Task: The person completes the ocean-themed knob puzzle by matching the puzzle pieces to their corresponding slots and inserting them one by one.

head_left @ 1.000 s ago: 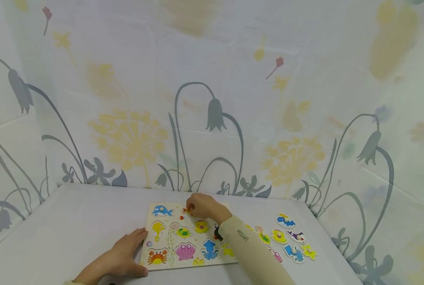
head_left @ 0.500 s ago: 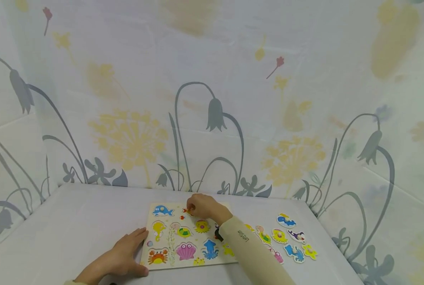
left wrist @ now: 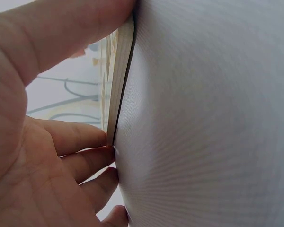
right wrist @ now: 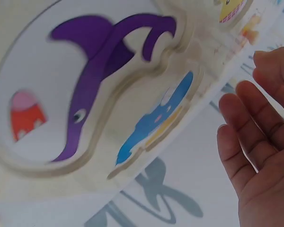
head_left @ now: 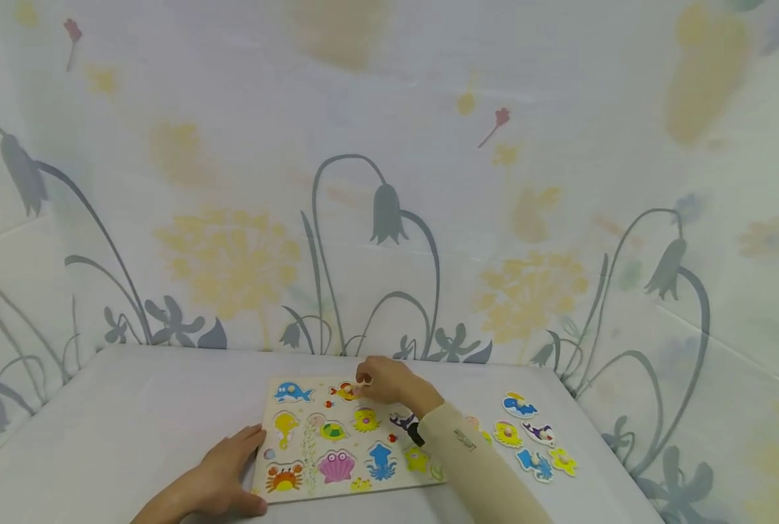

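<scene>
A pale wooden puzzle board (head_left: 327, 493) with sea-animal pictures lies on the table. My left hand (head_left: 222, 469) rests against its left edge, fingertips and thumb touching the side; the board's edge (left wrist: 117, 90) shows between them in the left wrist view. My right hand (head_left: 389, 380) is over the back of the board, just right of a red-and-yellow fish piece (head_left: 346, 391) sitting in the top row. In the right wrist view its fingers (right wrist: 248, 137) are loosely bent with nothing between them. A blue whale piece (head_left: 291, 391) with a knob sits at the back left.
Several loose knobbed pieces lie right of the board, among them a blue whale (head_left: 518, 405), a yellow octopus (head_left: 507, 434), a blue squid (head_left: 534, 464) and a yellow starfish (head_left: 563, 461). The right sleeve (head_left: 475, 455) hides others. A flower-patterned curtain (head_left: 389, 291) stands behind the table.
My right hand has let go of the fish piece and moved a little to the right, uncovering it. My left hand stays at the board's edge. The head view has shifted slightly.
</scene>
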`<state>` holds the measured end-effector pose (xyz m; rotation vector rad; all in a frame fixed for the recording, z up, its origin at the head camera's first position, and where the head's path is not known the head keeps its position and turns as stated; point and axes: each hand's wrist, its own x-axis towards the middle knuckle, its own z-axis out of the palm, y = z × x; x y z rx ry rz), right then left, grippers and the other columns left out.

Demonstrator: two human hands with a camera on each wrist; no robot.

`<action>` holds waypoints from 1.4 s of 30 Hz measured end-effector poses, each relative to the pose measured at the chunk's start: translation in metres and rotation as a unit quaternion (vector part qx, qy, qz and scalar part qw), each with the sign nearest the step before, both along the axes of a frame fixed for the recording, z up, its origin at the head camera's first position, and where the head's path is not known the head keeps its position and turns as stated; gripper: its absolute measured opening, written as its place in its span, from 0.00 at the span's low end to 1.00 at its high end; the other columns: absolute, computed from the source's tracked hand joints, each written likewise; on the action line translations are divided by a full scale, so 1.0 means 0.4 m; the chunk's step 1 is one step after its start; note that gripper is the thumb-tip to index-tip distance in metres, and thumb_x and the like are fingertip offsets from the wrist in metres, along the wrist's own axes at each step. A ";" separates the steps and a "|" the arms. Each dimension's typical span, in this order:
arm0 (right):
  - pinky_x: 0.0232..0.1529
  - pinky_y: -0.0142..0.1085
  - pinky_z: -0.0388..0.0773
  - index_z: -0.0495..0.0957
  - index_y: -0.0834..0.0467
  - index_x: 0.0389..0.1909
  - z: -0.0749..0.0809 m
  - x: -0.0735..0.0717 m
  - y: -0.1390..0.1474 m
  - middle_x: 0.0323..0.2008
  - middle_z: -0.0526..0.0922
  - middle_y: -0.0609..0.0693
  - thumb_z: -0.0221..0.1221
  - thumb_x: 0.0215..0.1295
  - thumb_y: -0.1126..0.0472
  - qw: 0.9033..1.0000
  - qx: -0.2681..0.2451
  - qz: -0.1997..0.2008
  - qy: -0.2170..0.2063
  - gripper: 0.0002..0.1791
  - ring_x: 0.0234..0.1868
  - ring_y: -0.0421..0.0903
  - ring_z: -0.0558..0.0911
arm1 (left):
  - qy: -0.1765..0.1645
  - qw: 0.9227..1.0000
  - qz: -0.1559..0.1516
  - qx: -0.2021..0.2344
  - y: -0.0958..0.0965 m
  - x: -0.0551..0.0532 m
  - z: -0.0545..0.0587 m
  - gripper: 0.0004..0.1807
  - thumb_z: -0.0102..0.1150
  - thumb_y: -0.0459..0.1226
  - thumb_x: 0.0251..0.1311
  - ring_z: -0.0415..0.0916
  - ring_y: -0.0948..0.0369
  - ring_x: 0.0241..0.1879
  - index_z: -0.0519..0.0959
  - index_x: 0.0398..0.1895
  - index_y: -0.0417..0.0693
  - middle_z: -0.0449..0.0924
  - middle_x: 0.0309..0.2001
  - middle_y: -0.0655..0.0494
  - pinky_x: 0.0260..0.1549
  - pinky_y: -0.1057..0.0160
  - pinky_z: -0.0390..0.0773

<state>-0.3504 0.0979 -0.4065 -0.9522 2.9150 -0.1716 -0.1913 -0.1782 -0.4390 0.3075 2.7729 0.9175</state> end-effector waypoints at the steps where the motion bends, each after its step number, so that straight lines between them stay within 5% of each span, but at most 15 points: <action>1: 0.42 0.34 0.77 0.81 0.49 0.43 0.003 0.002 0.008 0.37 0.77 0.41 0.62 0.63 0.52 1.000 -0.004 -0.005 -0.002 0.10 0.36 0.38 0.74 | 0.000 1.000 0.001 -0.001 -0.001 0.000 0.000 0.57 0.81 0.48 0.28 0.52 0.34 0.67 0.65 0.64 0.29 0.58 0.67 0.31 0.65 0.33 0.47; 18: 0.42 0.38 0.78 0.82 0.53 0.42 -0.009 0.051 0.226 0.35 0.78 0.41 0.62 0.61 0.56 0.998 -0.043 -0.017 0.031 0.10 0.35 0.39 0.74 | -0.017 1.000 0.011 -0.003 0.002 0.002 -0.005 0.57 0.80 0.48 0.28 0.51 0.34 0.67 0.64 0.65 0.30 0.57 0.68 0.31 0.65 0.33 0.46; 42: 0.39 0.39 0.77 0.81 0.50 0.37 0.021 0.073 0.423 0.32 0.77 0.40 0.63 0.61 0.54 0.990 -0.056 -0.124 0.032 0.06 0.33 0.40 0.74 | -0.009 1.000 0.006 -0.007 0.004 0.005 0.000 0.57 0.80 0.48 0.29 0.51 0.34 0.67 0.64 0.65 0.30 0.56 0.68 0.31 0.65 0.32 0.46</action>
